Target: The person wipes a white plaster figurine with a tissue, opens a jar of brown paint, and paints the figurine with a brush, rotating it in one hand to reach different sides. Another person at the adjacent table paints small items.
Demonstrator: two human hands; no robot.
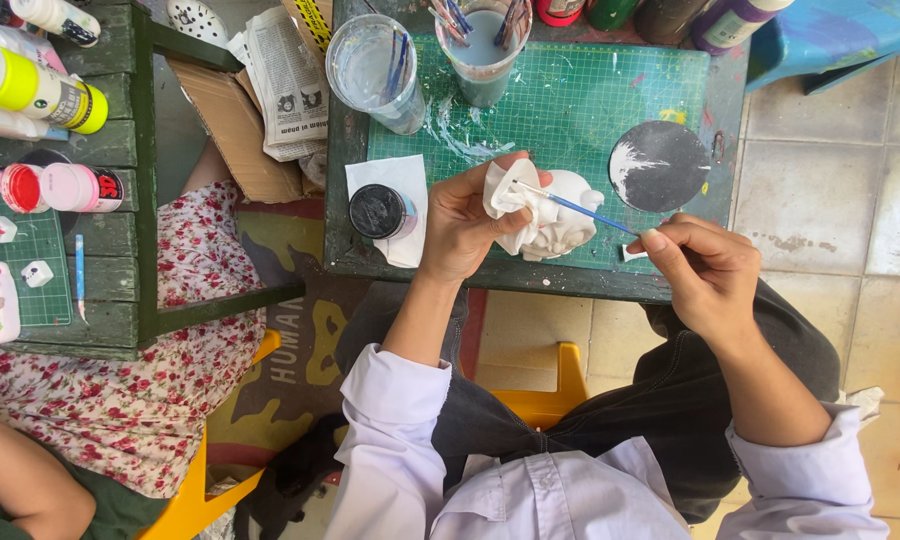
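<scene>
Figurine (560, 215) white, lumpy (unpainted), gripped by left hand (460, 225); right hand (705, 270) pinches brush (575, 208).

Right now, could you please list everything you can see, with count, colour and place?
White figurine: one, held with a white tissue over the mat.
Paintbrush: one, blue handle, tip on the figurine.
Cutting mat: one, green, on the table.
Round palette: one, black with white smears, mat's right.
Water cups: two, clear, mat's top edge.
Paint jar: one, black lid, on a white tissue.
Paint bottles: several, neighbouring table, left.
Newspaper: one, between tables.
Left hand: grips figurine.
Right hand: pinches paintbrush.
</scene>
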